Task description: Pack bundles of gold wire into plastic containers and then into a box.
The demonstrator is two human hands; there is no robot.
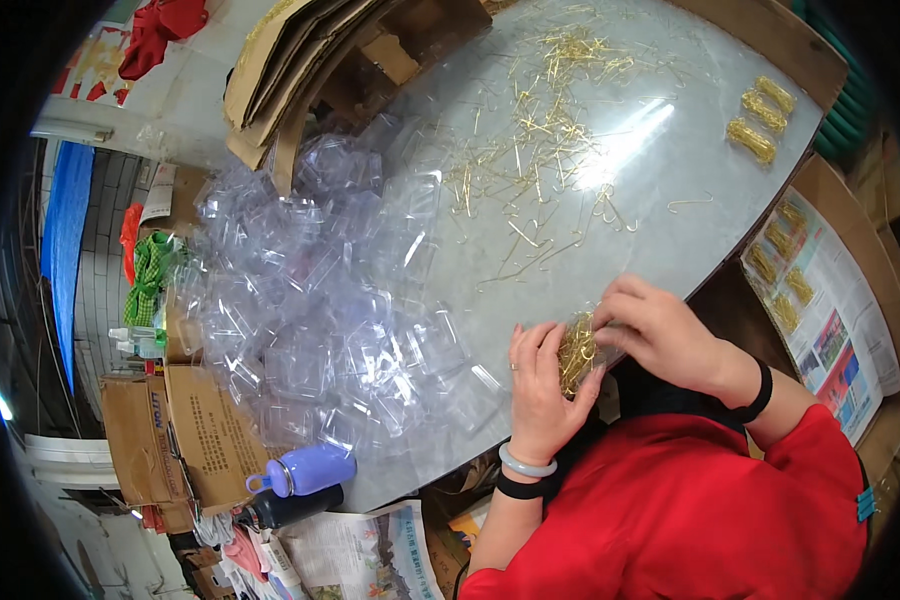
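Near the front edge of the table, my left hand (pixel 550 385) is closed around a bundle of thin gold wire hooks (pixel 576 350). My right hand (pixel 660 330) is at the bundle's right side, fingers bent and pinched against it; the fingertips are partly hidden. Beyond my hands, loose gold hooks (pixel 560 130) lie scattered and heaped on the grey tabletop (pixel 660 255). A few single hooks (pixel 530 265) are closest to my fingers. At the far right corner, several tied bundles of gold hooks (pixel 750 140) sit side by side.
Clear plastic boxes (pixel 300 290) pile over the table's left side. Cardboard (pixel 280 80) stands at the back. A purple bottle (pixel 310 470) and a dark bottle (pixel 288 508) lie at the front left. More hook bundles (pixel 785 255) rest on newspaper in a carton (pixel 875 290) at right.
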